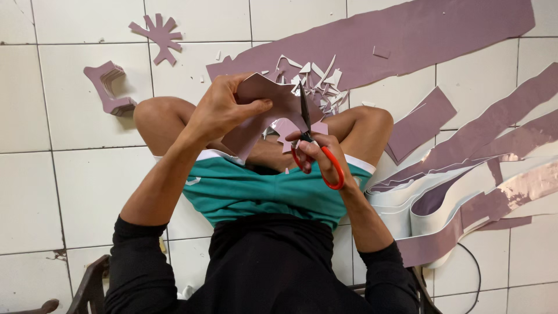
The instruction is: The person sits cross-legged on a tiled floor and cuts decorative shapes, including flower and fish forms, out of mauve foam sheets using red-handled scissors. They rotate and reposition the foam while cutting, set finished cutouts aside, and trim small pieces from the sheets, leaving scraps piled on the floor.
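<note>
My left hand (224, 107) grips a mauve piece of sheet material (264, 107) above my knees, thumb on top. My right hand (317, 156) holds red-handled scissors (314, 148) with the blades pointing up into the piece's right edge. A small mauve offcut (286, 127) hangs just below the blades. I sit with knees apart over a white tiled floor.
A pile of small white and mauve scraps (317, 78) lies beyond my knees. A stack of cut mauve shapes (107, 87) and a star-like cutout (160, 36) lie at the far left. Long mauve strips (407, 29) and curled white-backed strips (459, 180) fill the right side.
</note>
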A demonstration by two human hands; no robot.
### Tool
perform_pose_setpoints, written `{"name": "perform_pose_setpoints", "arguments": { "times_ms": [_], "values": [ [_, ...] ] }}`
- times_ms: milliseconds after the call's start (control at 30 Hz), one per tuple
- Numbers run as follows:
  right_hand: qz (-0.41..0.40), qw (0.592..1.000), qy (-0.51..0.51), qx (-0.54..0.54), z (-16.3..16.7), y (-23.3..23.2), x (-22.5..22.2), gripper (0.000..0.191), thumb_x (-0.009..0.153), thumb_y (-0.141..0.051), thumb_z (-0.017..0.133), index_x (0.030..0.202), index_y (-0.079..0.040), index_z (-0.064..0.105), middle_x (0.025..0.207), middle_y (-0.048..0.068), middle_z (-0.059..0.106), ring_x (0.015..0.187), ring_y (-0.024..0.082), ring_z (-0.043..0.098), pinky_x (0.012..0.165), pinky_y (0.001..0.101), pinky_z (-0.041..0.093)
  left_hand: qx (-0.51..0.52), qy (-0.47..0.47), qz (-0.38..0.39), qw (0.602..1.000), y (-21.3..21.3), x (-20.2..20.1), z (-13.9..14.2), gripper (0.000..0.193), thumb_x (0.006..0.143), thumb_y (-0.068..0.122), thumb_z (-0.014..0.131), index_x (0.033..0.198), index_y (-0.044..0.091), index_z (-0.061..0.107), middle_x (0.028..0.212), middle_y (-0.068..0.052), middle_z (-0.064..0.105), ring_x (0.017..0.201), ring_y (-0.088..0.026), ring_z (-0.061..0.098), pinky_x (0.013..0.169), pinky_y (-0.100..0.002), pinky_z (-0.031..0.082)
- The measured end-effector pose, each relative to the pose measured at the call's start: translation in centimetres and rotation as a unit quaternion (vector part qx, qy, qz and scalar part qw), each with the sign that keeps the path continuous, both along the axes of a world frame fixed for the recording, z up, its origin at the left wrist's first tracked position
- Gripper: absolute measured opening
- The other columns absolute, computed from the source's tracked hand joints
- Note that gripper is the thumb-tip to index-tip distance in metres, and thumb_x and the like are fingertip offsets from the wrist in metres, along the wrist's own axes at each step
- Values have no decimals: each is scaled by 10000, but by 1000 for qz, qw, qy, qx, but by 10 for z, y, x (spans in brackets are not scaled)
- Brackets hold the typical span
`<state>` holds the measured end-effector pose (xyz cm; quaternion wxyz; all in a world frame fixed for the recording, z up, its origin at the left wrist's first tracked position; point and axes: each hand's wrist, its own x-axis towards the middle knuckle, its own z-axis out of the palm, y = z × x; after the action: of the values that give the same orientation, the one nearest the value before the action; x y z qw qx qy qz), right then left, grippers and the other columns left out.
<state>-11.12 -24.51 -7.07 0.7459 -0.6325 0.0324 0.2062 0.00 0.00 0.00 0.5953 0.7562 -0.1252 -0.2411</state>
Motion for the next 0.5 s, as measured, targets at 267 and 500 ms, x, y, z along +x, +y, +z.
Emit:
{"name": "perform_pose_setpoints", "arguments": {
  "times_ms": [267,500],
  "values": [
    [0,993,28,112,-1,1,1,469,1014,-284,520,1186,141,622,654,20,470,534,110,454,474,279,405,-150,36,55,987,-4,-14,-40,218,933,56,738,1138,-13,718,984,-29,754,860,-48,652,762,-238,557],
    [-48,989,22,138,-13,6,6,455,984,-309,537,1146,106,630,648,24,474,506,122,445,442,284,382,-307,125,194,923,-39,-43,-84,173,924,13,731,1085,-6,671,1007,-60,748,897,-110,698,820,-279,585]
  ]
}}
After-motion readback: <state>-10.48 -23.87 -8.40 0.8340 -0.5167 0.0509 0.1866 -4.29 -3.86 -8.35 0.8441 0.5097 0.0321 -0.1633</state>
